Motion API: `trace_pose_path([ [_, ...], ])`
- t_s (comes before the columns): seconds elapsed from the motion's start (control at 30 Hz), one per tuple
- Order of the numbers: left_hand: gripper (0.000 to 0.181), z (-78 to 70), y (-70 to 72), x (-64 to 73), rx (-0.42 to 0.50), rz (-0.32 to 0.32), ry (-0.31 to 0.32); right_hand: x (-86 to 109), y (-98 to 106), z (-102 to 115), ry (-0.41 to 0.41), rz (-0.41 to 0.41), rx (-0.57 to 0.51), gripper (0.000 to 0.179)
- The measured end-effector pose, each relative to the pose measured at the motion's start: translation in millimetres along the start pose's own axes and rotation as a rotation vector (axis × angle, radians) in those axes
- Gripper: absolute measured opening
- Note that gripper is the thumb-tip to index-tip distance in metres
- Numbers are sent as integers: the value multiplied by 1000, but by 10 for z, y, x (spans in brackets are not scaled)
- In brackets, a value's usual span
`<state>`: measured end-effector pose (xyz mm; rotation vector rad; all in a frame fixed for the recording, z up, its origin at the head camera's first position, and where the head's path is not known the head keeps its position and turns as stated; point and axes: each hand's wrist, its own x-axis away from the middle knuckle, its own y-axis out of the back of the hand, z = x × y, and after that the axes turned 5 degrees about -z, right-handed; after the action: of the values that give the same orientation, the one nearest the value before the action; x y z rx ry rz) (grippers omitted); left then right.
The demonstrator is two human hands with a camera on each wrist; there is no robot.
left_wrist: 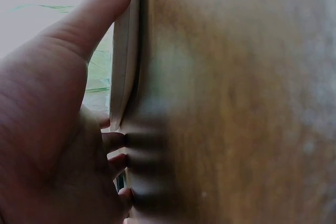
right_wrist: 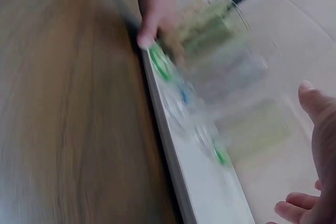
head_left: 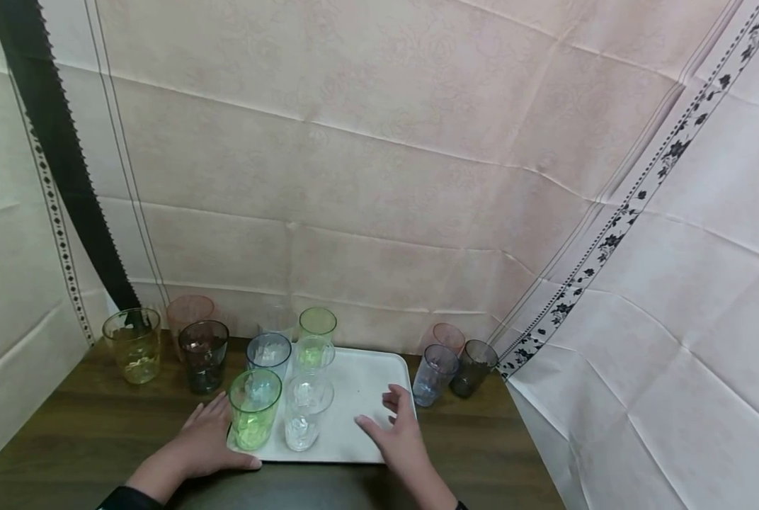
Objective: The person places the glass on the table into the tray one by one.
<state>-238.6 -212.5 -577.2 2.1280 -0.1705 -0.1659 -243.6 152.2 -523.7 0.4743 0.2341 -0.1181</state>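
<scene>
A white tray (head_left: 354, 425) lies on the table with several drinking glasses grouped on its left half. In front are a green glass (head_left: 253, 411) and a clear glass (head_left: 302, 418). Behind them stand a bluish glass (head_left: 269, 352), another clear glass (head_left: 314, 352) and a second green glass (head_left: 318, 322). My left hand (head_left: 204, 443) is spread around the tray's front left corner, thumb (left_wrist: 105, 6) on its edge, fingers beside the green glass. Over the tray's right side, my right hand (head_left: 401, 432) is held with fingers apart and nothing in them.
Left of the tray stand a yellow glass (head_left: 139, 354), a pink glass (head_left: 185, 312) and a dark glass (head_left: 204, 361). On the right are a blue glass (head_left: 433, 379), a smoky glass (head_left: 472, 372) and a pink one (head_left: 451, 336). Patterned cloth (head_left: 367, 177) hangs behind the wooden table (head_left: 494, 453).
</scene>
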Motion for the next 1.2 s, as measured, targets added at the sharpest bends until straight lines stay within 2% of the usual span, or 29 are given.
trace_pose_path([
  [0.37, 141, 26, -19, -8, -5, -22, -27, -30, 509, -389, -149, -100, 132, 92],
  [0.5, 141, 28, -23, -12, -11, -38, -40, -44, 623, -491, -165, -129, 189, 92],
  [0.67, 142, 30, -30, -14, -18, -40, -42, -119, 745, -604, -160, -185, 210, 88],
  [0.97, 142, -2, -4, 9, -7, -24, -26, -388, 794, -745, -172, -265, 164, 109],
  [1.2, 140, -30, 18, 22, -6, -36, -34, -647, 698, -745, -187, -320, 75, 102],
])
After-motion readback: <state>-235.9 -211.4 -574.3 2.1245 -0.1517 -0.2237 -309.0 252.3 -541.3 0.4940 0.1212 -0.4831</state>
